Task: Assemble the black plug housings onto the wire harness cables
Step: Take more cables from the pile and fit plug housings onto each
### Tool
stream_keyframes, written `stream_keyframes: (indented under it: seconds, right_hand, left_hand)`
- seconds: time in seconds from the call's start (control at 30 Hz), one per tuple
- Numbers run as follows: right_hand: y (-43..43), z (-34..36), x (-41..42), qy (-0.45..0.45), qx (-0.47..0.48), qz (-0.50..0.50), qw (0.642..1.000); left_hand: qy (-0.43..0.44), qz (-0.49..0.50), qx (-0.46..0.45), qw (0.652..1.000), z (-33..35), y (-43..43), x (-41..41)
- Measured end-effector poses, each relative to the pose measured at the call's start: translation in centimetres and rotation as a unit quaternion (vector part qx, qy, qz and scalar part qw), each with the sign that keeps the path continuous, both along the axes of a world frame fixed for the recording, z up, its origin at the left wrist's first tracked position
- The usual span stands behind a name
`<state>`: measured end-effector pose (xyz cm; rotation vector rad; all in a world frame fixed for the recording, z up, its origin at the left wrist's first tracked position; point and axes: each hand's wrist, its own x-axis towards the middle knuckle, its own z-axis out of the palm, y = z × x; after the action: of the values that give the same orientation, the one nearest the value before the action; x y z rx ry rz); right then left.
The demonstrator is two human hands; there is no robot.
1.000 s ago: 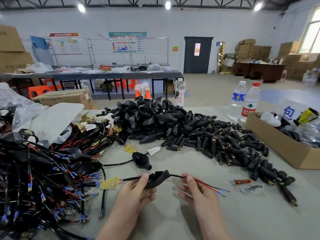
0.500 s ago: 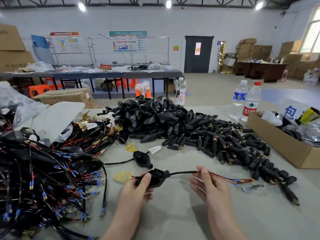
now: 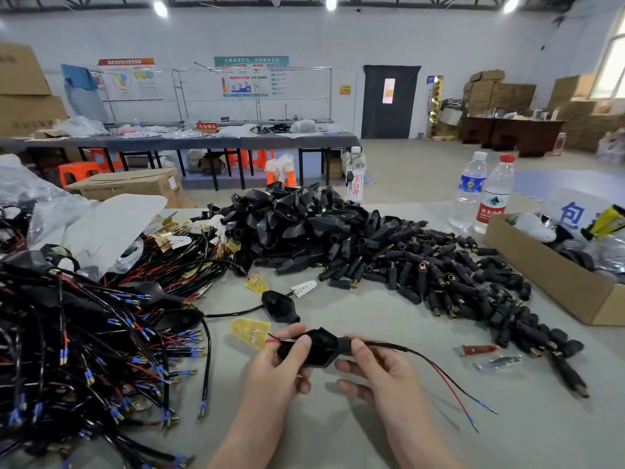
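Seen from the head camera, a tangle of wire harness cables crowded the left of the surface. A heap of black housings and small black connectors lay beyond the hands, with a cardboard box and two water bottles far right. The left hand gripped the black plug housing, thumb on top, just above the near middle of the surface. The right hand pinched its right neck, where the cable left it. A yellow tab stuck out to the left. Half a second before, the right hand had pinched the cable farther right. The red and black leads had swung nearer, away from a brown packet. The box flap read "包" in blue, and a far red sign "不合格区".
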<state>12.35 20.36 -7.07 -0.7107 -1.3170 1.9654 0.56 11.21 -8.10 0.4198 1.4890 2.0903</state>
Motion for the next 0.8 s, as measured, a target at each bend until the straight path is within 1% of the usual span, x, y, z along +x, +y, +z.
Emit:
stream_keyframes:
  seconds: [0.17,0.37,0.43,0.5,0.67,0.8]
  right_hand:
    - [0.1,0.2,0.1,0.0,0.009,-0.022,1.0]
    - [0.1,0.1,0.0,0.003,0.015,-0.041,0.999]
    - [0.4,0.1,0.0,0.006,0.01,-0.051,0.999]
    - [0.7,0.0,0.1,0.011,0.004,-0.064,0.998]
    - [1.3,-0.5,0.4,0.006,-0.011,-0.09,0.996]
    - [1.7,-1.0,0.6,0.005,-0.028,-0.092,0.995]
  left_hand:
    - [-0.102,-0.042,0.001,0.994,0.2,0.2,-0.1]
    - [-0.217,-0.035,0.034,0.975,0.6,-0.2,0.0]
    - [-0.241,-0.039,0.046,0.969,0.7,-0.6,-0.1]
    - [-0.231,-0.043,0.045,0.971,0.6,-0.9,-0.2]
    - [-0.144,0.03,0.03,0.989,0.3,-1.1,-0.9]
    - [-0.106,0.045,0.021,0.993,0.4,-1.3,-1.1]
